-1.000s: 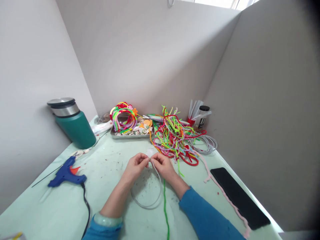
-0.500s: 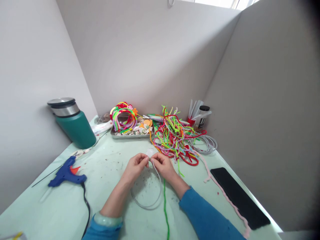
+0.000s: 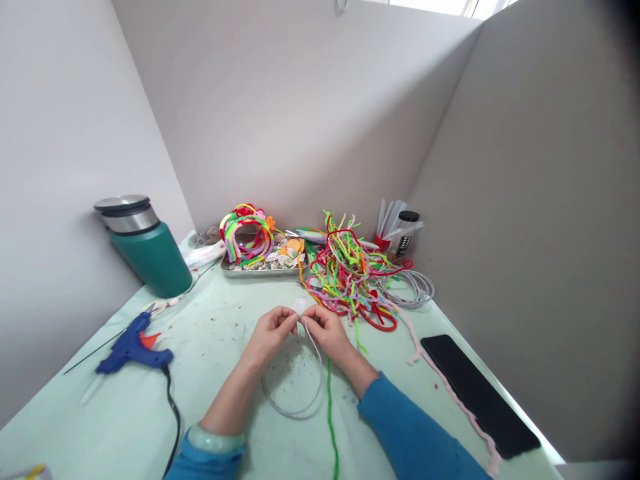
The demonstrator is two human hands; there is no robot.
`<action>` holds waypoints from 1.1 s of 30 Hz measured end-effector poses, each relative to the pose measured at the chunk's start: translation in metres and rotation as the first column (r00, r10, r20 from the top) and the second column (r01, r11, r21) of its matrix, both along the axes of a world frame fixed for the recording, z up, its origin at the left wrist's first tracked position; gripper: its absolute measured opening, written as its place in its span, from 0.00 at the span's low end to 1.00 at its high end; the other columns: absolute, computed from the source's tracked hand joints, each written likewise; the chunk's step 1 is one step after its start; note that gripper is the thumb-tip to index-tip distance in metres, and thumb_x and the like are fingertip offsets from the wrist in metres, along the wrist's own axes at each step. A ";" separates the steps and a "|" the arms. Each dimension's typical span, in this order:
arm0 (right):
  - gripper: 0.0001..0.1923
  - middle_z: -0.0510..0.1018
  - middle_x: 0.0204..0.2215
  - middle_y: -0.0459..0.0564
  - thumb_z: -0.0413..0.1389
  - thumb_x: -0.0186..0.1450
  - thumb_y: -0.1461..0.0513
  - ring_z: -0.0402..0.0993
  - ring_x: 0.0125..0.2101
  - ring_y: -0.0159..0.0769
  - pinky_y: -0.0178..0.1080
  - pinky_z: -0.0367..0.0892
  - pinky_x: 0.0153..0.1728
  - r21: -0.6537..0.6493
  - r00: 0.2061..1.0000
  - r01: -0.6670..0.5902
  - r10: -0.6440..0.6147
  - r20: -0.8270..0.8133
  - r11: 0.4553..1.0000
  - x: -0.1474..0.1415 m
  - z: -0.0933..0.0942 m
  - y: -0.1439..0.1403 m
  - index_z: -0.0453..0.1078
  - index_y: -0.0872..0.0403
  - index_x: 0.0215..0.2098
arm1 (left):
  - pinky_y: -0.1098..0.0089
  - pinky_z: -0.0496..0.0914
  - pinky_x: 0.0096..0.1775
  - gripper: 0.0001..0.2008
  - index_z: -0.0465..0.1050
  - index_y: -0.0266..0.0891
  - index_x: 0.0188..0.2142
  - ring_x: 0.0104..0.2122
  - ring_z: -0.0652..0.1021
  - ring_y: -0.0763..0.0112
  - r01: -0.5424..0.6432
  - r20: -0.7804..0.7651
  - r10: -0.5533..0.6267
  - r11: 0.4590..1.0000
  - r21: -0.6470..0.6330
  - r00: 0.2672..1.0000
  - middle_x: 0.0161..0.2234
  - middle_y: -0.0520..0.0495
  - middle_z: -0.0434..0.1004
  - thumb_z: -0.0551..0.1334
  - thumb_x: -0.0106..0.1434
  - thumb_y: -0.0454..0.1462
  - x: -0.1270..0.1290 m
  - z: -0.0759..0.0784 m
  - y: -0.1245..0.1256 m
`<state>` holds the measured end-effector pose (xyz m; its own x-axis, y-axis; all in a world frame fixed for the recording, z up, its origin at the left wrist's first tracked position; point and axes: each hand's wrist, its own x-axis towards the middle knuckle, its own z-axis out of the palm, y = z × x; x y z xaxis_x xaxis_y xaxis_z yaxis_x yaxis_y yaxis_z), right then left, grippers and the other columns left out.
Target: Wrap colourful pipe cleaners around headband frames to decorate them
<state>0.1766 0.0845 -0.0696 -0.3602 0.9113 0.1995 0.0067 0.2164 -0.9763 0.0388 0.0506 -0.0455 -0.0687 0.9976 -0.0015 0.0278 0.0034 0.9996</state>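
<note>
A thin grey-white cord [image 3: 293, 417] hangs in a loop toward me, its two ends brought together between my fingertips. My left hand [image 3: 271, 335] pinches one end, closed. My right hand [image 3: 327, 331] pinches the other end, also closed, almost touching the left. Whether the ends are joined is hidden by the fingers. Just beyond the fingertips a small whitish clear piece [image 3: 300, 305] shows in part on the table. A green fuzzy strand [image 3: 331, 413] runs under my right wrist toward the front edge.
A blue glue gun [image 3: 133, 347] lies at left near a green bottle [image 3: 150, 257]. Behind are a metal tray [image 3: 267, 272] with buttons and fuzzy rings, and tangled pipe cleaners [image 3: 345, 267]. Coiled cords [image 3: 420, 290], glue sticks [image 3: 390, 217] and a black phone-like slab [image 3: 475, 393] are at right.
</note>
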 end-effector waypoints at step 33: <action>0.09 0.62 0.16 0.40 0.52 0.59 0.57 0.57 0.19 0.27 0.30 0.53 0.20 -0.021 0.999 0.022 -0.023 -0.041 1.000 -0.001 0.002 0.000 0.65 0.55 0.26 | 0.74 0.65 0.31 0.08 0.71 0.36 0.28 0.27 0.72 0.72 -0.026 -0.073 0.037 0.990 0.138 0.997 0.25 0.50 0.73 0.61 0.53 0.40 0.001 -0.005 0.001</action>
<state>0.1757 0.0842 -0.0672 -0.3314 0.9232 0.1947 -0.0290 0.1963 -0.9801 0.0400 0.0515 -0.0500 -0.0949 0.9854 0.1412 0.1053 -0.1311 0.9858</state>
